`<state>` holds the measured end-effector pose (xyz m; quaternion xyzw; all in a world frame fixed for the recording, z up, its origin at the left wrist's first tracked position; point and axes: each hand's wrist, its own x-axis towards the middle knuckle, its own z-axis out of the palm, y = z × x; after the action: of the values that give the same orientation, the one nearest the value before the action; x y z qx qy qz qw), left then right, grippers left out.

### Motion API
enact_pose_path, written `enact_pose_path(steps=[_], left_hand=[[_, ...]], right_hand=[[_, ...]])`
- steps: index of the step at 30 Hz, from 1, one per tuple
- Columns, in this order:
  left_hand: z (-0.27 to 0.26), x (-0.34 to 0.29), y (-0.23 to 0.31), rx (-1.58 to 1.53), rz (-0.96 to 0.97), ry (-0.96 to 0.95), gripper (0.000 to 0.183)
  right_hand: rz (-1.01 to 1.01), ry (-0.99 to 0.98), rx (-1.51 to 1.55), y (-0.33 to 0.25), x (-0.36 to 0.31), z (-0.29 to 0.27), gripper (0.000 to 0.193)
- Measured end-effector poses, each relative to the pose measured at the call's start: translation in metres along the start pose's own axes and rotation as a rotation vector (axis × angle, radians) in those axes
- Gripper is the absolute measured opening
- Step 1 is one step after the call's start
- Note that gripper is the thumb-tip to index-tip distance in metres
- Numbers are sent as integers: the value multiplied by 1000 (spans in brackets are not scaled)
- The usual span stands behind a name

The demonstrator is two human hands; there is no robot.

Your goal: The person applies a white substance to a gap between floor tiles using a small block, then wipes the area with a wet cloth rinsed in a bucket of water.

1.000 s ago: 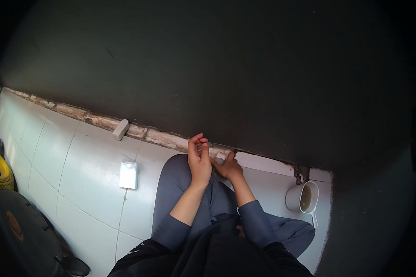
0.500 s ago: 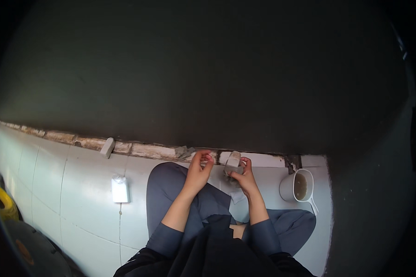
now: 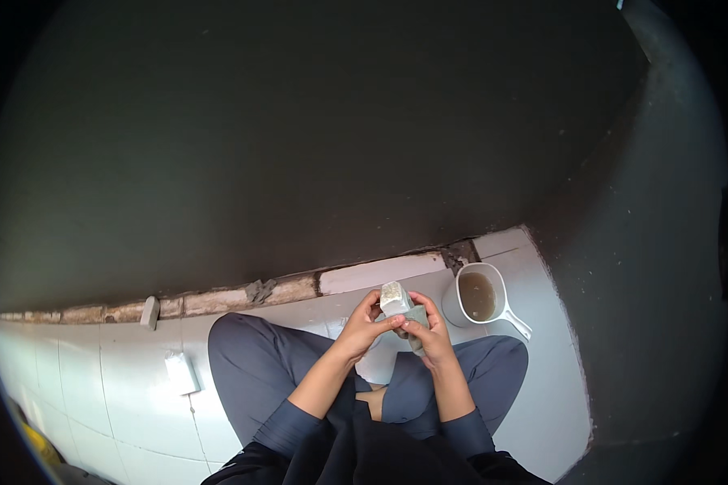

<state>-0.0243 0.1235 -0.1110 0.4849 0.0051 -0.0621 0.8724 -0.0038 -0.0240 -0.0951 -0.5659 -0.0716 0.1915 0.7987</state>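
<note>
A small pale block with a rough, crumbly top is held upright between both hands above my crossed legs. My left hand is closed on its left side, thumb pressed to the front. My right hand grips it from the right, along with a grey-green piece that lies against the block; whether this is cloth or another lump I cannot tell. The two thumbs nearly meet in front. The palms hide the lower part of the block.
A white dipper of murky water stands right of my hands. Along the dark wall runs a brick ledge bearing a grey lump. Another pale block leans there. A white packet lies on the tiles.
My left hand, empty before, has joined the right on the block. The block has come nearer to me, off the ledge's edge. The view has turned, shifting the surroundings.
</note>
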Motion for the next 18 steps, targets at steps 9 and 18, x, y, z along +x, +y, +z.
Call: enact_pose_path(steps=[9, 18], left_hand=[[51, 38, -34, -158, -126, -63, 57], [106, 66, -68, 351, -58, -48, 45]], right_hand=[[-85, 100, 336, 4, -13, -41, 47], [-103, 443, 182, -30, -7, -93, 34]])
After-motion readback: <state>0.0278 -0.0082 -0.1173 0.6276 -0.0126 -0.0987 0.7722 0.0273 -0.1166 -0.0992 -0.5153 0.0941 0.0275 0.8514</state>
